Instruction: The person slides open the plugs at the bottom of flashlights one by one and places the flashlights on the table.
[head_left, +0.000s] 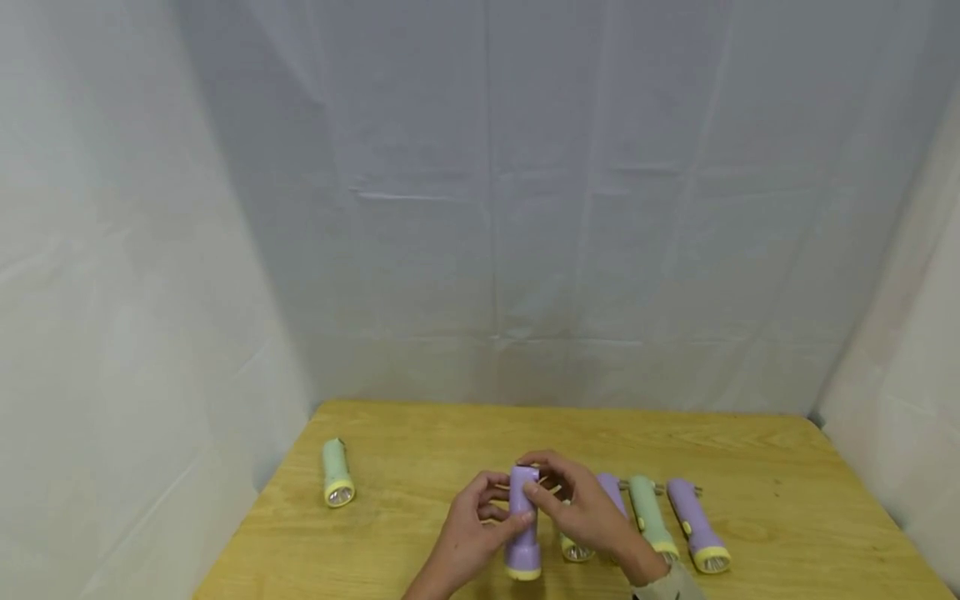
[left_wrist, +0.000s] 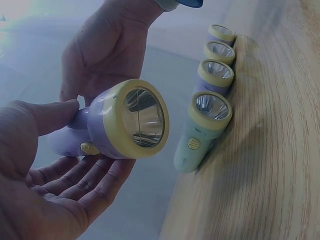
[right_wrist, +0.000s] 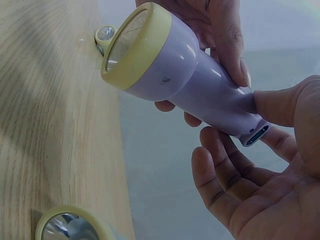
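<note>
Both hands hold a purple flashlight with a yellow head ring, its lens end pointing down toward the person. My left hand grips the body between thumb and fingers. The right hand pinches the tail end, thumb on the body and index finger behind it. A dark slot shows at the tail in the right wrist view. In the left wrist view, a yellow switch is visible on its side. Beside the right hand, a green flashlight lies partly hidden in the head view.
To the right, a purple flashlight, a green flashlight and another purple flashlight lie in a row, metal prongs showing at their tails. Another green flashlight lies at the far left. White sheeting surrounds the wooden table.
</note>
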